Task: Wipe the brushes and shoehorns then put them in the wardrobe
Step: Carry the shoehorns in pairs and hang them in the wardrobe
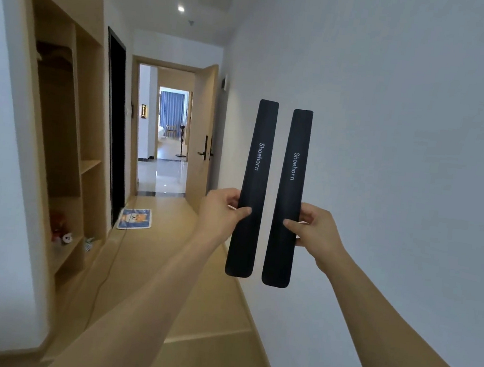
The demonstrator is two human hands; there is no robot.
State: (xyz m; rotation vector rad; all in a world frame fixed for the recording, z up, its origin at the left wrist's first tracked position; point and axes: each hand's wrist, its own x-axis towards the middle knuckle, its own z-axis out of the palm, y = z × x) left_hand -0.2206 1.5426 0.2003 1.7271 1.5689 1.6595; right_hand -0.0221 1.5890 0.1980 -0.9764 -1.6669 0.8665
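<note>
While we are standing in the hallway, our left hand (222,211) and right hand (318,233) are each pinching an upright shoehorn (253,184) (288,200) between thumb and fingers, neither yet stored in the wardrobe (68,133) at our left, with no cloth or brushes showing.

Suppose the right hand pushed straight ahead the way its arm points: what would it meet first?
Probably the white wall. The right hand, pinching its shoehorn, has nothing visible between it and that wall, though depth is hard to judge.

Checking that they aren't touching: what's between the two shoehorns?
Nothing. In the head view, only the white wall shows through the gap between the left shoehorn and the right shoehorn.
</note>
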